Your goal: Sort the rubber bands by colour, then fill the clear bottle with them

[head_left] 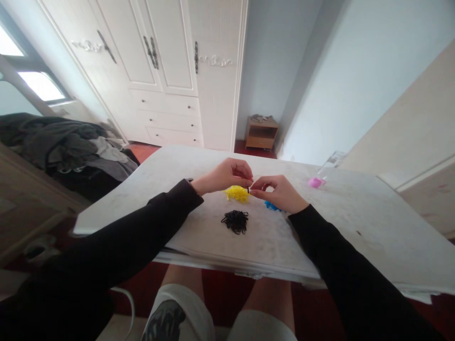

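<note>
The small black band (248,190), pinched in my right hand (280,193), looks light, soft and stretchy, so I'd hold its ends. Whether my left hand (229,174) grips it too, I can't tell; yellow bands (237,193) lie just beside.

Daylight enters from the overexposed, dark-framed glass window (40,85), beyond the left edge of the white rectangular table surface (355,208). Surface illumination is diffuse. Below the near edge, the dark red floor (223,289) lies in shadow. Wide-angle distortion tilts the white panelled wardrobe (216,104). Focus is soft; strands merge in the heap of thin black loops (235,221).
</note>
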`<action>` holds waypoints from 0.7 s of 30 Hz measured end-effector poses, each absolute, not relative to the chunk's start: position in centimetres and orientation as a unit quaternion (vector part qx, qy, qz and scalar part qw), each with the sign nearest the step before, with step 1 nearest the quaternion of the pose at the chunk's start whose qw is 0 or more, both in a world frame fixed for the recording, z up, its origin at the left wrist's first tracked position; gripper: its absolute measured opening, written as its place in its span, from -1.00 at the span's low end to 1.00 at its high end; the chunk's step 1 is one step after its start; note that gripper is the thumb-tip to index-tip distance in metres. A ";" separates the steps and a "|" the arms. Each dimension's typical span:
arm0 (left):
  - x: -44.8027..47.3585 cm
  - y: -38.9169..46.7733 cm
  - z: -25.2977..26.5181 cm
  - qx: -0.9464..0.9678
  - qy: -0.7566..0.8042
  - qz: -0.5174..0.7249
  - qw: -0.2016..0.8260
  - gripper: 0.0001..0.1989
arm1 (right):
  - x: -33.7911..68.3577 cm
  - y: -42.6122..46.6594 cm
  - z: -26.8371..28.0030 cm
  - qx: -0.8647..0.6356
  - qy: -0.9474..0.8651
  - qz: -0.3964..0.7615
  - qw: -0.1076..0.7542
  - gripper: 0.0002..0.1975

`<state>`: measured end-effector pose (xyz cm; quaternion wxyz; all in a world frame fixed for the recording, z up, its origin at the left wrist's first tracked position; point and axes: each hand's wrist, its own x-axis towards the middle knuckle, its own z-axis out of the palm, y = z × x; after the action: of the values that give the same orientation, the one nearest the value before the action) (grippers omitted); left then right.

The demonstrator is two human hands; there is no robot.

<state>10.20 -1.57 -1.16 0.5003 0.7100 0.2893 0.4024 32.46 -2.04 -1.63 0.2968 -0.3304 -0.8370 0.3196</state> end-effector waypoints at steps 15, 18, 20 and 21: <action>12.5 -1.3 -3.8 0.625 0.284 0.531 0.497 -0.67 | 31.4 -2.5 -2.5 -0.399 -0.825 0.243 0.316 -0.67; 12.3 -1.5 -3.6 0.632 0.284 0.531 0.487 -0.68 | 31.3 -2.8 -2.3 -0.394 -0.829 0.236 0.318 -0.70; 12.3 -1.5 -3.5 0.635 0.280 0.529 0.488 -0.70 | 31.3 -3.0 -2.3 -0.393 -0.831 0.229 0.320 -0.72; 12.3 -1.5 -3.5 0.634 0.278 0.529 0.490 -0.71 | 31.3 -3.0 -2.2 -0.392 -0.833 0.227 0.319 -0.73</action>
<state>12.34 -1.54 -3.49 0.4902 0.6344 0.2780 0.5292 31.35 -3.02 -2.22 0.3186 -0.3922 -0.8326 0.2267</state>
